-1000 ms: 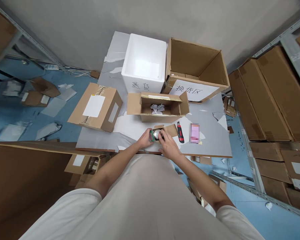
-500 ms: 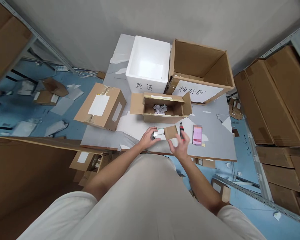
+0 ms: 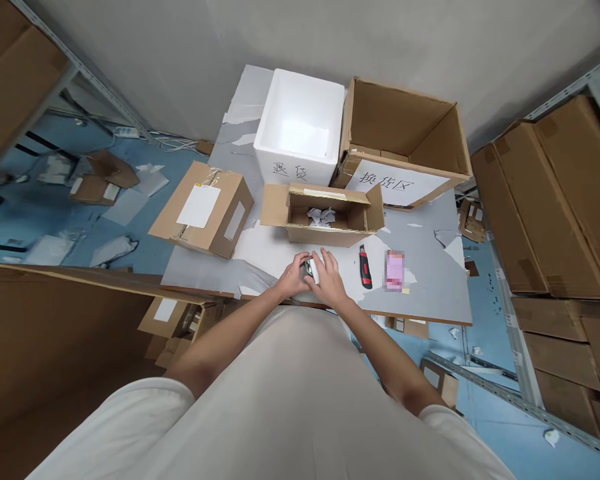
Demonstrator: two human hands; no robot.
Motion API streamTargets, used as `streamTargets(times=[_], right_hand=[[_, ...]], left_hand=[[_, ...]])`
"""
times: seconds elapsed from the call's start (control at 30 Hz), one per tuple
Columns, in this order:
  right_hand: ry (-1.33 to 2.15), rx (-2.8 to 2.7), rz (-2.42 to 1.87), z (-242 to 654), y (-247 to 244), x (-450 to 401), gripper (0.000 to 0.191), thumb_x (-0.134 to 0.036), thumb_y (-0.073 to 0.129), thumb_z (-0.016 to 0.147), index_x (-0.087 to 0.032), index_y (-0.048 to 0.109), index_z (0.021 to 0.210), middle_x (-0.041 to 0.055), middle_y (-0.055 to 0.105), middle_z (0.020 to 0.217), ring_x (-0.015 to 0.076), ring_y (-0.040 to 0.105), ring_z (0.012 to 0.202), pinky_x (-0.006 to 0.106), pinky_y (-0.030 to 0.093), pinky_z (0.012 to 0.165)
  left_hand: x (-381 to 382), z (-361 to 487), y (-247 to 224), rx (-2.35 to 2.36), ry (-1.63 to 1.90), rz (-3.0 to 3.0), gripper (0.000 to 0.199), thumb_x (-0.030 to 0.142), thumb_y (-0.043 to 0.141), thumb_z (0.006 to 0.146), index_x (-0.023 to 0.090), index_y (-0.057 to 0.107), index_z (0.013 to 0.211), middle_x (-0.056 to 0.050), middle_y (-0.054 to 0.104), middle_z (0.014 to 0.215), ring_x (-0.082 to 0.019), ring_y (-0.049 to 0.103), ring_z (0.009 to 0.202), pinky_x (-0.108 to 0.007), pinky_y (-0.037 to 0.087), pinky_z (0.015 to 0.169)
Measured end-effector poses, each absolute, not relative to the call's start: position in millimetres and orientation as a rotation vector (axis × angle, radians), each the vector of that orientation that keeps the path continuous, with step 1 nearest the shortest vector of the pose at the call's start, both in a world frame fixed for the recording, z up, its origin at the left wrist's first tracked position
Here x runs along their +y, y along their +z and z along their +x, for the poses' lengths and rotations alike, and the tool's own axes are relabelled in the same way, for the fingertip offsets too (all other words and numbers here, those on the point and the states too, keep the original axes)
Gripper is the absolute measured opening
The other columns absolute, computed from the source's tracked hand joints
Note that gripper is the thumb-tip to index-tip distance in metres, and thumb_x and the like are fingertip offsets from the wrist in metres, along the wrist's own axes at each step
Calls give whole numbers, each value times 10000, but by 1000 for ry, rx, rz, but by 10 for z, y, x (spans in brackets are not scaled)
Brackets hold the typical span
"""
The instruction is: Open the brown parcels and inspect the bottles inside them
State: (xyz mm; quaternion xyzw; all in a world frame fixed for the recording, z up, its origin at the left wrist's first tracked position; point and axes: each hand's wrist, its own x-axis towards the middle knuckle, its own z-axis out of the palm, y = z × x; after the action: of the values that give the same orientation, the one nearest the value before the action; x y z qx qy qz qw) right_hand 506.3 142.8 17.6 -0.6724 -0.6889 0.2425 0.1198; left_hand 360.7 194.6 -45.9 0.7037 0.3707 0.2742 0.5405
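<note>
Holding: one box (image 3: 315, 270), near table's (image 3: 430, 293) 6 o'clock edge
Around: one knife (image 3: 365, 268), 3 o'clock; one open carton (image 3: 325, 235), 12; one taped carton (image 3: 225, 220), 10
Hands: left (image 3: 293, 277), right (image 3: 331, 283), fingers curved, pinching box between them

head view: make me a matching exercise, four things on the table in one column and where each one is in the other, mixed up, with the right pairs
1. box cutter
2. crumpled paper
3. white foam box
4. small item

A. left of the big open carton
B. between the two hands
C. inside the narrow open box
D. left of the pink object

1-D, 2-C, 3-A, 4-B
</note>
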Motion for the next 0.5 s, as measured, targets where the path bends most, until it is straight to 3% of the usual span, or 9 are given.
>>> streamTargets(times=[0.1, 0.33, 0.43, 0.5], right_hand=[[593, -2182, -2036, 4981, 209, 1414, 824, -559, 489, 841, -116, 214, 1479, 214, 155, 1545, 388, 92, 1416, 560, 308, 1036], [539, -2450, -1947, 4943, 268, 1512, 870, -599, 462, 838, -113, 160, 1494, 229, 131, 1549, 374, 65, 1429, 650, 152, 1065], [665, -2538, -1788, 5072, 266, 1585, 947, -580, 569, 789, -115, 146, 1498, 236, 108, 1550, 388, 85, 1422, 626, 218, 1063], [766, -2597, -1618, 5227, 255, 1610, 906, -471, 639, 785, -176, 167, 1499, 214, 121, 1552, 366, 144, 1414, 564, 326, 1038]], left_hand=[[1958, 3585, -482, 882, 618, 1663, 885, 171, 744, 573, 189, 283, 1328, -179, 470, 1364, -278, 472, 1265, -450, 387, 1051], [1992, 3515, -453, 836, 568, 1688, 992, 236, 793, 575, 173, 231, 1390, -201, 400, 1438, -280, 428, 1310, -426, 366, 1072], [2025, 3491, -408, 855, 537, 1716, 1104, 258, 807, 559, 184, 151, 1444, -201, 362, 1465, -292, 427, 1311, -424, 377, 1060], [2056, 3467, -363, 852, 486, 1747, 1166, 275, 803, 571, 205, 67, 1473, -195, 369, 1464, -288, 450, 1295, -417, 393, 1044]])
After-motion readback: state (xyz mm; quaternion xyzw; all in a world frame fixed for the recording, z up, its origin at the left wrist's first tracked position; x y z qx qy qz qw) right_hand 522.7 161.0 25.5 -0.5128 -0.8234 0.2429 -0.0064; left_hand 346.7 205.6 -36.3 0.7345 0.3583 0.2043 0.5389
